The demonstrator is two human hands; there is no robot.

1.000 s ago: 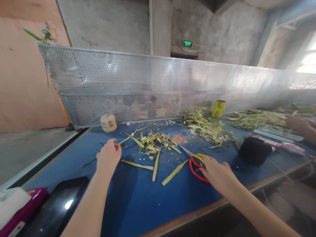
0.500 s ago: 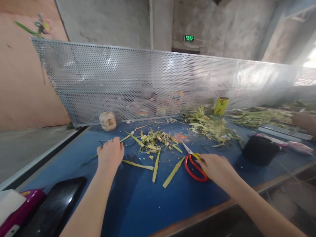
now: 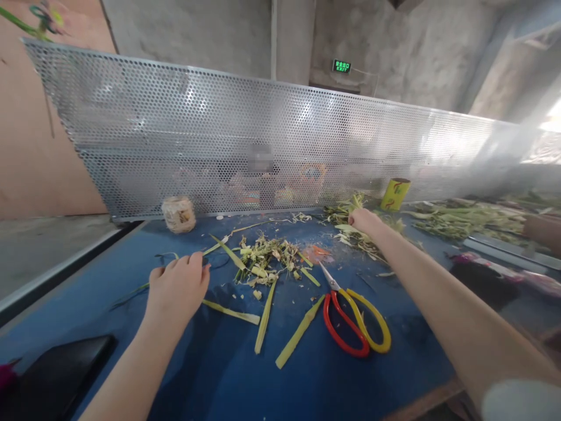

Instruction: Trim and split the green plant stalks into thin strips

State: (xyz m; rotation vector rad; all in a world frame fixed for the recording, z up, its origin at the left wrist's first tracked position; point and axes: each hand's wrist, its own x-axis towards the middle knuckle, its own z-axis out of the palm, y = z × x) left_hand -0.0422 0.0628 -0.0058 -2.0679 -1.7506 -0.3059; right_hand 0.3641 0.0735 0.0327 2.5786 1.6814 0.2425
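My left hand (image 3: pixel 177 286) is closed low over the blue table, its fingers curled round a thin green strand (image 3: pixel 131 295) that sticks out to the left; what lies inside the fist is hidden. My right hand (image 3: pixel 366 222) reaches to the back right, into a pile of pale green leaf strips (image 3: pixel 370 245), with its fingers pinched on some of them. Scissors (image 3: pixel 350 316) with one red and one yellow handle lie untouched, blades pointing away. Left of them are loose flat leaf strips (image 3: pixel 300 333) and a heap of short clippings (image 3: pixel 267 257).
A perforated metal screen (image 3: pixel 210 117) runs along the table's back edge. By it stand a roll of pale twine (image 3: pixel 179 215) and a yellow can (image 3: pixel 395 195). A black phone-like slab (image 3: pixel 65 374) lies at front left. At far right, another person's arm (image 3: pixel 543 234) is near more leaves.
My right hand has let go of the scissors, leaving them on the table, and moved away to the leaf pile. My left hand stays closed near the clippings. The view has shifted slightly.
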